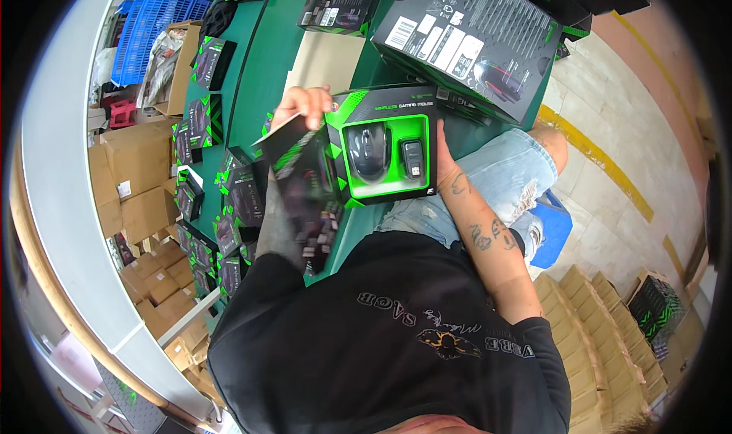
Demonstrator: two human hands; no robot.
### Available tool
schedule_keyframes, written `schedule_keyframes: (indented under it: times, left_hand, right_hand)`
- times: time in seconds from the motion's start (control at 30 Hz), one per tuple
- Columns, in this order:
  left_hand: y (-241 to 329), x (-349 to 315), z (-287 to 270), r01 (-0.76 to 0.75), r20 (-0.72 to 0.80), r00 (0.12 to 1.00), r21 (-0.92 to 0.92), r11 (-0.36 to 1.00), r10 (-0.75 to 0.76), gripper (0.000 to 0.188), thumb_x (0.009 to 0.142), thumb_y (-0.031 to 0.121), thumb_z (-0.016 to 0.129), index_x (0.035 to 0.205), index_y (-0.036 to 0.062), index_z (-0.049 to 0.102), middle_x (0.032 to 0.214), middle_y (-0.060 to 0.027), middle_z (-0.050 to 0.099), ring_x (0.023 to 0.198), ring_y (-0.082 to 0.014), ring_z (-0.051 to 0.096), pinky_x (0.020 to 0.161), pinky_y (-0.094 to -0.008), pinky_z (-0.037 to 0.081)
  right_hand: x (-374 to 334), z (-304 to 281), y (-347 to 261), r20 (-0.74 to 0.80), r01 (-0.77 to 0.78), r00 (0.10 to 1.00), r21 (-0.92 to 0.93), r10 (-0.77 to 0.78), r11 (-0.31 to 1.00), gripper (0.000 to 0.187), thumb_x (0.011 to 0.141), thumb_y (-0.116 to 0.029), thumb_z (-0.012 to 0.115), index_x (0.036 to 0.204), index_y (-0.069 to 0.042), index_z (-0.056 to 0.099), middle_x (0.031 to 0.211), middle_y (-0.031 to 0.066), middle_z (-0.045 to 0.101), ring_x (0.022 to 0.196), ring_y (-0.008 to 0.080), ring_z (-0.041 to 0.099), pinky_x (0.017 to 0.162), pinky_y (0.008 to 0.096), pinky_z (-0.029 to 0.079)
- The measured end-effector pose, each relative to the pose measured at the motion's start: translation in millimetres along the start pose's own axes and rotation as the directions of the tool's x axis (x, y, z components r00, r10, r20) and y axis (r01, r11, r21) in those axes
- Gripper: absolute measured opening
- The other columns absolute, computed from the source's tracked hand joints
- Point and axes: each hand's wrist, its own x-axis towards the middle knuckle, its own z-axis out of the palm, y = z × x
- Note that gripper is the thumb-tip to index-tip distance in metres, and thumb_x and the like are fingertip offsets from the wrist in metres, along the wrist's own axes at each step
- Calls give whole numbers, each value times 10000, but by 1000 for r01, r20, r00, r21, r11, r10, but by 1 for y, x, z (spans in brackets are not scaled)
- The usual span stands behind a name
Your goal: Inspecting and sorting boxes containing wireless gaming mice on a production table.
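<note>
A black and green mouse box point(387, 188) is held up in front of my chest. Its front cover flap point(299, 156) is swung out to the left, blurred by motion. Through the green-framed window show a black computer mouse point(369, 153) and a small black USB piece point(412, 158). My left hand point(300, 106) is closed on the flap's top edge, beside the box's upper left corner. My right hand point(444, 150) grips the box's right side; most of its fingers are hidden behind the box.
Several similar boxes point(204, 121) lie along the green table point(255, 60) at left. A large black carton point(465, 45) stands at the far right, with another box point(339, 7) beside it. Brown cartons point(137, 167), a blue crate point(156, 26) and a blue stool point(550, 232) surround the table.
</note>
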Motion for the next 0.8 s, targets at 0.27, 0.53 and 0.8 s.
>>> schedule_keyframes:
  times: [0.27,0.53,0.8]
  left_hand:
    - [19,6,16,901,-606,341,428,67,-719,692,721,399,704,1262,51,450,1281,-163,456,1161,-244,456,938,-335,383]
    - [127,-65,-76,896,-772,243,410,-169,-587,544,773,394,614,1160,18,547,1055,-72,605,963,-144,541,843,-294,413]
    - [-8,-3,-154,904,-902,393,343,255,-181,684,730,547,616,1139,4,542,1059,-128,593,986,-202,557,818,-286,430]
  right_hand:
    - [5,8,6,-58,-137,990,-165,129,977,670,882,-582,274,1267,-49,404,1201,121,517,1072,222,523,884,348,449]
    - [9,5,10,-182,-188,982,-906,52,380,456,846,-440,524,1059,-42,589,859,52,628,694,139,578,627,269,475]
    - [10,-13,6,-309,-245,942,-898,-129,366,339,804,-330,603,976,-38,628,748,45,614,651,114,564,573,241,466]
